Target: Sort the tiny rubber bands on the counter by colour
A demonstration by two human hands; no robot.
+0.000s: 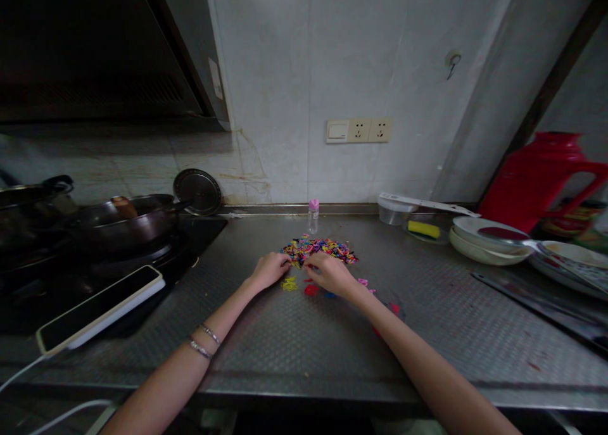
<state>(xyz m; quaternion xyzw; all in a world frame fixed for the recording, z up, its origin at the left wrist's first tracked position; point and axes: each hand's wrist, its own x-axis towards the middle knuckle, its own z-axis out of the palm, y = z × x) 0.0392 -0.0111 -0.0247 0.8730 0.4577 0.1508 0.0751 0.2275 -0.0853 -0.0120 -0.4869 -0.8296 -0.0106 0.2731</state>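
A heap of small multicoloured pieces [320,249] lies on the steel counter [304,340]. My left hand [270,270] rests at the heap's near left edge, fingers curled and pinching at the pieces. My right hand [331,273] sits at the near right edge, fingers also curled into the heap. In front of the hands lie small sorted clusters: yellow [289,284], red [311,289], and pink pieces [365,283] to the right. What each pinch holds is too small to make out. Bracelets circle my left wrist [205,341].
A small clear bottle with a pink cap [313,215] stands behind the heap. A phone [99,308] on a cable lies on the stove edge, with a wok [126,223] behind. Bowls [489,242], a sponge [424,228], a plastic tub [393,210] and a red thermos [541,178] crowd the right.
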